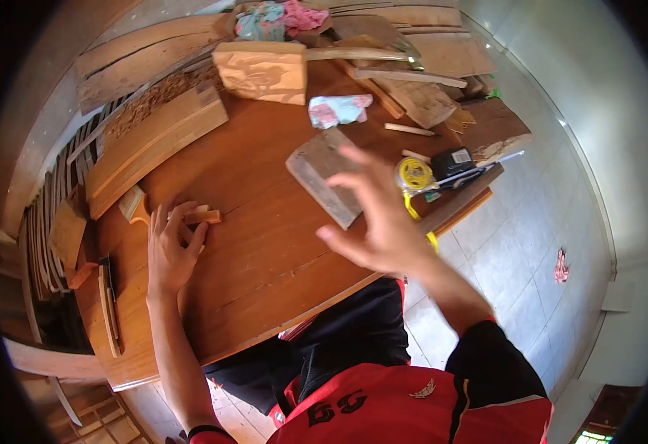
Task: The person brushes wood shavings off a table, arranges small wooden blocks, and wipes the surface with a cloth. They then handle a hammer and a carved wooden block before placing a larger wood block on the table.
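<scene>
Now left hand (170,248) touches wood piece (200,216).

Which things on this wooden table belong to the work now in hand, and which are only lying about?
In hand:
- left hand on small wooden pieces
- right hand, open, raised over the grey block

Lying about:
- yellow tape measure
- carved wood block
- crumpled cloth
- planks

the big round brown table (264,244) is smooth wood with a soft shine. the small brown wooden piece (199,216) looks plain and dull. the flat grey-brown block (322,174) looks rough and matt. the round yellow tape measure (415,175) is shiny plastic. the crumpled pink and blue rag (338,109) is soft cloth.
</scene>
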The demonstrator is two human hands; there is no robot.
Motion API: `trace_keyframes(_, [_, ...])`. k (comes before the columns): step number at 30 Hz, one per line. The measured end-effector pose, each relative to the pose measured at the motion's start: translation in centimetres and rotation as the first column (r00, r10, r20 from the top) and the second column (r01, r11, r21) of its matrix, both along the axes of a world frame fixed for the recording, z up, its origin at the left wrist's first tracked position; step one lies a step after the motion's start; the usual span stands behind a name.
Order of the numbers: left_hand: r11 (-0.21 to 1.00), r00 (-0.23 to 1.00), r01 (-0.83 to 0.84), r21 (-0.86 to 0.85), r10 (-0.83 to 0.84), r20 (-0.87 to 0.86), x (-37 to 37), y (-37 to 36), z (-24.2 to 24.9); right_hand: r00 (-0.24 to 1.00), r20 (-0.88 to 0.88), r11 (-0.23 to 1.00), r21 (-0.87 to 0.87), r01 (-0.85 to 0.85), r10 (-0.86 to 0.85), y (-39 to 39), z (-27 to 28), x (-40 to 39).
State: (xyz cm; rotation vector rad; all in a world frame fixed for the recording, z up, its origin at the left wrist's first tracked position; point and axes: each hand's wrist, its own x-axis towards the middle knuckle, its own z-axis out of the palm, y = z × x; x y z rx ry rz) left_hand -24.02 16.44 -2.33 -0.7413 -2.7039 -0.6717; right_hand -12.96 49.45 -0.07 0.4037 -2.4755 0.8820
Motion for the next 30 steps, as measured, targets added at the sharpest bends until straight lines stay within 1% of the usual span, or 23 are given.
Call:
trace_keyframes(1, [1.0, 1.0, 0.0, 0.006, 0.0, 0.008, 0.1, -0.4, 0.0, 0.999, -0.032, 0.999, -0.036, -0.007, 0.006, 1.4, 1.0, -0.5])
trace_keyframes(2, [1.0, 1.0, -0.01, 0.008, 0.01, 0.028, 0.2, -0.7, 0.0, 0.995, -0.082, 0.995, 0.077, 0.059, -0.053, 3.2, 2.8, -1.1])
trace_keyframes(3, [1.0, 0.999, -0.016, 0.017, 0.015, 0.045, 0.2, -0.7, 0.1, 0.984, -0.146, 0.982, 0.148, 0.12, -0.098, 5.3, 4.1, -2.5])
trace_keyframes(4, [0.999, 0.998, -0.016, 0.031, 0.014, 0.056, 0.2, -0.5, 0.2, 0.963, -0.216, 0.963, 0.182, 0.2, -0.159, 7.4, 5.4, -4.2])
trace_keyframes(6, [0.999, 0.997, -0.005, 0.043, 0.002, 0.077, 0.4, -0.4, 0.3, 0.976, -0.103, 0.971, 0.12, 0.206, -0.194, 13.5, 6.0, -8.5])
trace_keyframes(8, [0.999, 0.998, -0.003, 0.042, 0.0, 0.067, 0.4, -0.9, 0.6, 0.997, 0.061, 0.997, 0.046, 0.054, -0.057, 20.8, 5.0, -13.4])
trace_keyframes(11, [0.999, 0.998, -0.004, 0.043, 0.002, 0.057, 0.4, -1.1, 0.4, 0.98, 0.135, 0.96, 0.256, 0.111, -0.149, 26.3, 3.6, -16.7])
trace_keyframes(14, [0.999, 0.995, -0.017, 0.042, 0.013, 0.095, 0.4, -1.2, 0.6, 0.974, 0.086, 0.921, 0.351, 0.167, -0.21, 27.9, 2.5, -17.8])
trace_keyframes(16, [0.999, 0.991, -0.027, 0.033, 0.022, 0.132, 0.4, -1.2, 0.7, 0.954, 0.092, 0.93, 0.269, 0.252, -0.285, 28.0, 2.5, -18.3])
trace_keyframes(17, [0.999, 0.993, -0.025, 0.03, 0.021, 0.113, 0.4, -1.2, 0.6, 0.943, 0.096, 0.929, 0.228, 0.292, -0.32, 27.9, 2.6, -18.8])
trace_keyframes(19, [1.0, 0.997, -0.013, 0.022, 0.011, 0.072, 0.3, -1.2, 0.5, 0.911, 0.226, 0.937, 0.149, 0.317, -0.344, 28.9, 2.8, -20.7])
trace_keyframes(20, [1.0, 0.997, -0.013, 0.028, 0.011, 0.078, 0.3, -1.2, 0.5, 0.889, 0.293, 0.936, 0.108, 0.336, -0.353, 29.5, 2.8, -21.2])
trace_keyframes(23, [0.999, 0.996, -0.015, 0.035, 0.012, 0.09, 0.2, -1.1, 0.7, 0.885, 0.175, 0.871, 0.336, 0.357, -0.43, 27.6, 3.8, -22.2])
trace_keyframes(26, [1.0, 0.995, -0.02, 0.025, 0.017, 0.099, 0.2, -1.0, 0.9, 0.982, 0.114, 0.881, 0.467, 0.078, -0.148, 26.1, 3.9, -24.9])
trace_keyframes(29, [0.999, 0.994, -0.028, 0.02, 0.026, 0.11, 0.3, -1.0, 1.0, 0.938, 0.298, 0.788, 0.614, -0.046, -0.178, 22.0, 4.9, -26.5])
trace_keyframes(30, [0.999, 0.994, -0.024, 0.021, 0.022, 0.11, 0.2, -0.9, 1.1, 0.927, 0.312, 0.763, 0.645, -0.047, -0.207, 21.2, 4.9, -27.1])
